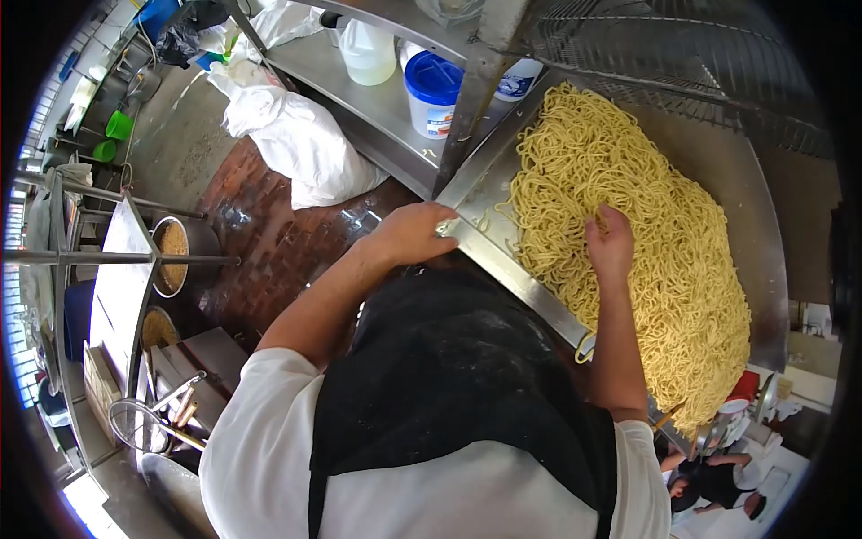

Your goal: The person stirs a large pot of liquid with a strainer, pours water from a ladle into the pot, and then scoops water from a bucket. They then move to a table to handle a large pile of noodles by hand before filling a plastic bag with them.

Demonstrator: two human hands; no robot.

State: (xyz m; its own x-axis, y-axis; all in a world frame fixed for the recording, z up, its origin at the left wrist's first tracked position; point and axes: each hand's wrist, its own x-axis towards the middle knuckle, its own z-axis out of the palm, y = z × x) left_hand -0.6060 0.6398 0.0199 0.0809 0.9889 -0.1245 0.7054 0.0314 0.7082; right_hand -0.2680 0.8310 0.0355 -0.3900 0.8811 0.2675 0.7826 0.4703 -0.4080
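A large heap of yellow noodles (646,260) fills a metal tray (509,269) on my right. Into the upper middle of the heap reaches my right hand (612,244), its fingers curled and its thumb on the left side, with noodles between them; the fingertips are partly hidden. My left hand (415,232) is at the tray's near left corner. Its fingers touch the metal rim, and the thumb stands apart from them. A few loose noodle strands lie on the bare metal close to that hand.
A metal shelf (314,67) beyond my left hand bears a blue-lidded tub (433,94) and a plastic jug (367,54). White sacks (301,148) lie on the brick floor. Pots (184,256) stand at left. A wire rack (628,54) overhangs the noodles. People (718,481) are at lower right.
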